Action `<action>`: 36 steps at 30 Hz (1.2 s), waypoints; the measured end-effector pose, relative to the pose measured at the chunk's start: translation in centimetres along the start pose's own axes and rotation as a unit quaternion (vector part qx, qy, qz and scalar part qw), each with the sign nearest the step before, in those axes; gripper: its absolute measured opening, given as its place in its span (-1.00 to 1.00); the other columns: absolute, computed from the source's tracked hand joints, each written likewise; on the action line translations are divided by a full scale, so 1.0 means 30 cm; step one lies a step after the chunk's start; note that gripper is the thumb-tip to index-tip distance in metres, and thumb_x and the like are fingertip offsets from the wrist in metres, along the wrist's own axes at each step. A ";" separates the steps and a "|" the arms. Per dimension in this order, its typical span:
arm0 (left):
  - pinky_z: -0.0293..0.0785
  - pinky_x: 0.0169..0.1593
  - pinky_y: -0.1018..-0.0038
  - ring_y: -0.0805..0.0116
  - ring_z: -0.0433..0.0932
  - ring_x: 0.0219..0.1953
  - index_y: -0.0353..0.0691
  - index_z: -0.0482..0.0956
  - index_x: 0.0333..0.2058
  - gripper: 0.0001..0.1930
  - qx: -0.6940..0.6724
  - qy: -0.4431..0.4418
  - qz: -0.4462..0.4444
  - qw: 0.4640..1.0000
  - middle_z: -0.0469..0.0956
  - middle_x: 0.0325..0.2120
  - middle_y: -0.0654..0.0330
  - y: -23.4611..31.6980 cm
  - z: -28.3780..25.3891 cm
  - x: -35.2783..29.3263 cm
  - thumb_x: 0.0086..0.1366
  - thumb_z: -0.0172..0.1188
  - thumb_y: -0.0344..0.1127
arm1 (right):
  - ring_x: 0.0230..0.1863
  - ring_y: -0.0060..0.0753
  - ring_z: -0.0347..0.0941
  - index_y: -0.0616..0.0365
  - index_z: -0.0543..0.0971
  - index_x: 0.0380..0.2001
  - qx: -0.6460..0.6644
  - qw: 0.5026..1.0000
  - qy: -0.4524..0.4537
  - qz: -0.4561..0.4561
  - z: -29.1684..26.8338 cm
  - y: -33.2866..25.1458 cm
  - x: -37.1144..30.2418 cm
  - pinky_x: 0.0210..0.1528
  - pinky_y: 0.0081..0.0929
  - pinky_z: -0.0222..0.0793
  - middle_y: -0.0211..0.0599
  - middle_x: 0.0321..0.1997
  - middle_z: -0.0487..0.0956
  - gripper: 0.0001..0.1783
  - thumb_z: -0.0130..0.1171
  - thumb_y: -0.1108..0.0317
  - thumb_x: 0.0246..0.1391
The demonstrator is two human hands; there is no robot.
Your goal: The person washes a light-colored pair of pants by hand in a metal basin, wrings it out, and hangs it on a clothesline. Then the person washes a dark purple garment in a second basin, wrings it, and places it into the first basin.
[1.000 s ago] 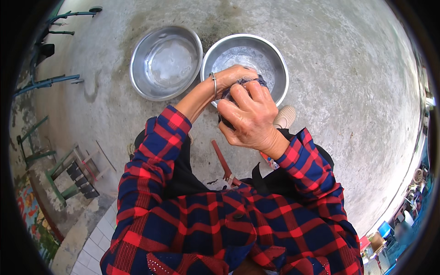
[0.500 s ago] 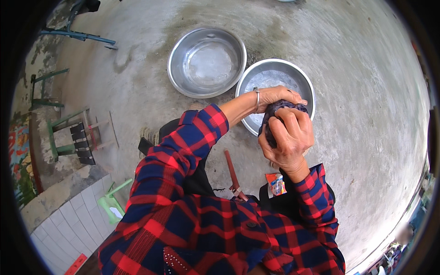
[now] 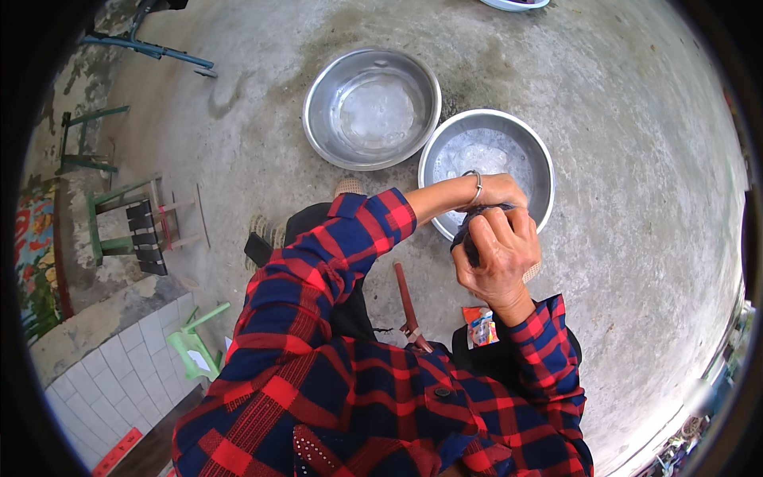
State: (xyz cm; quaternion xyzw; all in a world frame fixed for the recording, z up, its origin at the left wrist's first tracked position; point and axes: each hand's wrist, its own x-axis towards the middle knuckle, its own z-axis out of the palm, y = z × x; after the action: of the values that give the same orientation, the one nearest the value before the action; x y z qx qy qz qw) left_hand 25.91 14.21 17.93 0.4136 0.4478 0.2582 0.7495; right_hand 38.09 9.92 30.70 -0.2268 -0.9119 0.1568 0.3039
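Observation:
My left hand (image 3: 504, 190), with a metal bracelet at the wrist, is over the near part of the right-hand metal basin (image 3: 534, 147). Both hands grip a dark, bunched-up cloth (image 3: 469, 245); most of it is hidden behind the fingers. My right hand (image 3: 501, 256) is closed on its near side, knuckles up. Sudsy-looking water (image 3: 485, 153) lies in the basin's bottom. Beside it on the left stands a second metal basin (image 3: 318, 127) with a wet, shiny bottom.
A wooden stick (image 3: 404, 294) shows between my legs, and a colourful packet (image 3: 482, 326) is by my right leg. Green-framed chairs (image 3: 115, 246) and a light green stool (image 3: 193, 350) stand at left. A pale basin (image 3: 517, 4) shows at the far edge.
My hands have drawn a little nearer to me with the cloth, and the left hand has turned over, wrist bent. My view has shifted slightly.

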 end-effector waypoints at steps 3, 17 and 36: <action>0.36 -0.34 0.54 0.58 0.39 -0.44 -0.27 0.62 -0.48 -0.83 0.100 -0.005 0.059 0.993 0.53 -0.50 0.33 -0.036 -0.021 0.020 0.18 0.12 -0.33 | -0.41 -0.26 0.29 0.04 0.46 -0.60 -0.002 1.000 -0.009 0.004 -0.002 -0.003 0.000 -0.31 -0.36 0.26 -0.40 -0.50 0.34 -0.78 0.24 0.33 -0.47; 0.61 -0.10 0.34 0.30 0.66 -0.29 -0.20 0.63 -0.25 -0.78 -0.354 0.374 0.110 0.850 0.68 -0.31 0.17 0.068 -0.576 -0.442 0.26 0.17 -0.19 | 0.24 0.16 0.32 0.32 0.20 0.22 0.213 0.884 -0.123 0.398 0.225 0.265 -0.047 0.28 -0.13 0.21 0.12 0.15 0.43 -0.04 0.41 0.01 -0.11; 0.44 0.10 0.11 0.09 0.49 0.04 -0.29 -0.07 0.32 -0.13 -0.214 0.633 0.197 0.718 0.32 0.14 -0.13 -0.327 -1.068 -0.541 0.13 0.28 -0.46 | -0.18 -0.03 0.52 0.02 0.62 -0.28 -0.293 0.644 -0.704 -0.065 0.622 0.590 -0.714 -0.13 0.39 0.34 -0.26 -0.25 0.51 -0.73 0.18 0.23 -0.11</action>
State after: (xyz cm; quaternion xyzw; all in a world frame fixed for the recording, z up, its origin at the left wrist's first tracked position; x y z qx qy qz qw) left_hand -9.84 9.23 8.78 0.0611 0.6585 0.6907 0.2924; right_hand 47.30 11.25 -1.44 -0.0658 -0.8617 -0.0262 -0.5025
